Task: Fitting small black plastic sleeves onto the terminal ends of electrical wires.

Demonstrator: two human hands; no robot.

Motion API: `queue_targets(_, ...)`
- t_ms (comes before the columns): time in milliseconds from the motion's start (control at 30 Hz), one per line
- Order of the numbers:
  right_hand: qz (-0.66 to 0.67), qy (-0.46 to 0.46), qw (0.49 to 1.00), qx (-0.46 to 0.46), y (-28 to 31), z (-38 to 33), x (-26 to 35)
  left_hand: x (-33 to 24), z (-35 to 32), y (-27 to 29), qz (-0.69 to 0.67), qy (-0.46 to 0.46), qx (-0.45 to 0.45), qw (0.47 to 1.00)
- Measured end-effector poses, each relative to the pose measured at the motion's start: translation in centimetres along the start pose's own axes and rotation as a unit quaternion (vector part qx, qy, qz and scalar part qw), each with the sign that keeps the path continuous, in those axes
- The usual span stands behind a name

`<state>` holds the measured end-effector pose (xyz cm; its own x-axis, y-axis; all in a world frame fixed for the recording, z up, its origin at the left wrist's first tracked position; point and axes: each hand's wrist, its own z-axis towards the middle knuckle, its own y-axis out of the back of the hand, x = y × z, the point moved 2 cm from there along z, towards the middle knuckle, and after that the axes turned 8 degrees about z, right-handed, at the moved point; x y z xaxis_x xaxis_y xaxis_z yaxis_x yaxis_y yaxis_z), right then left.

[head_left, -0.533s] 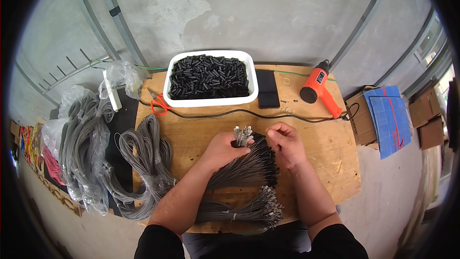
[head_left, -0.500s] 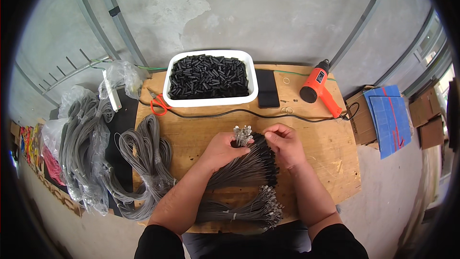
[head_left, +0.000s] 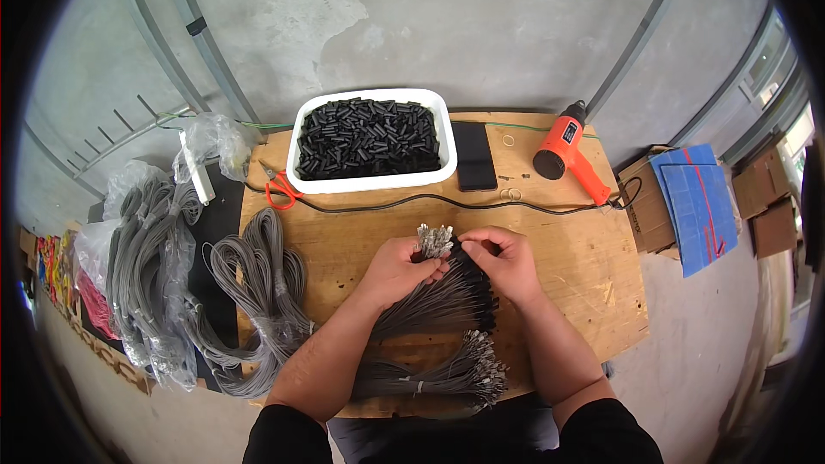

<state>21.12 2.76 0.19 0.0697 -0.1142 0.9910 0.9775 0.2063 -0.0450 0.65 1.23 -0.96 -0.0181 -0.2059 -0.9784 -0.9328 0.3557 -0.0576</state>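
Observation:
My left hand (head_left: 397, 271) is closed round a bundle of thin grey cables, whose clear and silvery connector ends (head_left: 435, 241) stick up above the thumb. Close to its right, my right hand (head_left: 505, 263) has thumb and forefinger pinched together; a small dark tip shows there, too small to name. Beneath both hands, grey cables with black sleeved ends (head_left: 483, 288) fan out on the wooden table. Nearer to me lies a tied bundle of grey cables (head_left: 400, 378) with bare connector ends pointing right.
A white tub (head_left: 371, 185) of short black sleeves (head_left: 369, 137) stands at the back. Orange scissors (head_left: 281, 191), a black phone (head_left: 475, 156), an orange heat gun (head_left: 567, 150) and a black cord (head_left: 387, 206) lie around it. Coiled grey cables (head_left: 273, 275) fill the left.
My right hand has moved left, towards the connector ends in my left hand. The left hand stays closed on its bundle. The whole view has shifted slightly.

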Motion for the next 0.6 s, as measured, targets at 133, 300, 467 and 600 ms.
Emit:
queue_targets(133, -0.071, 0.015, 0.997, 0.038, -0.8, -0.2, 0.8, 0.3, 0.1, -0.1, 0.022, -0.007, 0.021, 0.999)
queue_targets(300, -0.036, 0.023, 0.998, 0.040, -0.6, -0.2, 0.4, -0.8, -0.2, -0.5, 0.067, -0.008, 0.027, 0.997)
queue_targets(467, -0.037, 0.042, 0.998, 0.034, -0.7, -0.2, 0.9, -0.5, 0.0, -0.6, 0.124, -0.018, 0.001, 0.992)
queue_targets(600, -0.087, 0.045, 0.995, 0.025, -0.5, -0.2, 1.7, -0.2, 0.1, -0.8, 0.024, 0.014, -0.001, 1.000)
